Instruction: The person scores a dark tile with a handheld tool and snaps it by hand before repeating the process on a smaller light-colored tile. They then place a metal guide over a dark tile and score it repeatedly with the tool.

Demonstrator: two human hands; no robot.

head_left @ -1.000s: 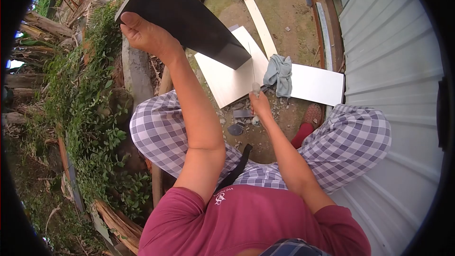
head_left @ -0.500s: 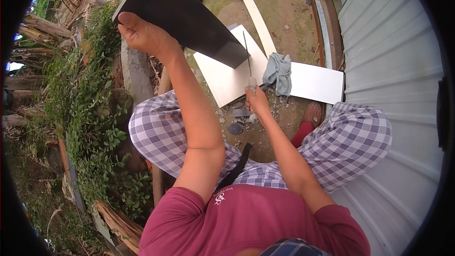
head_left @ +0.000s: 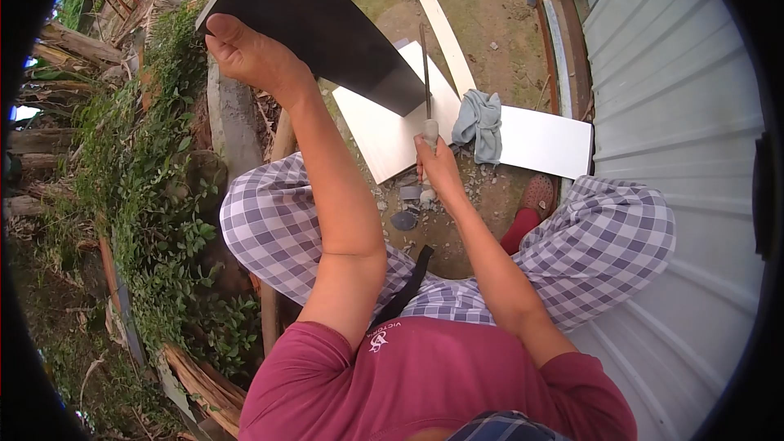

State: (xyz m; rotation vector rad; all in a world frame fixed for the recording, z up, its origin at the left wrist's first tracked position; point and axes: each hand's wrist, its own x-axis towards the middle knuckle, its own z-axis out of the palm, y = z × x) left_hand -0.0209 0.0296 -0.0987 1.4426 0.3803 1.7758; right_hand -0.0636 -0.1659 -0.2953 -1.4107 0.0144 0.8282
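My left hand [head_left: 257,57] grips the upper left edge of a long dark board [head_left: 318,28], thumb on its near side. The board slants down to the right, and its lower end meets a white panel [head_left: 376,135] lying on the ground. In my right hand [head_left: 439,165], fingers are wrapped round the pale handle of a file [head_left: 426,82]. The file's long, narrow dark blade points away from me, beside the board's lower right corner. A grey-green cloth [head_left: 479,126] lies bunched just right of the file.
Another white panel [head_left: 547,141] extends right from the cloth. Farther off lie a pale strip [head_left: 445,37] and several boards. Small grey pieces [head_left: 404,220] lie before me. A corrugated metal wall [head_left: 678,114] stands on the right; leafy plants [head_left: 155,196] grow on the left.
My right hand has shifted slightly left, and the file has slid forward along the board's edge, its tip now farther from me. My left hand and the dark board have barely moved.
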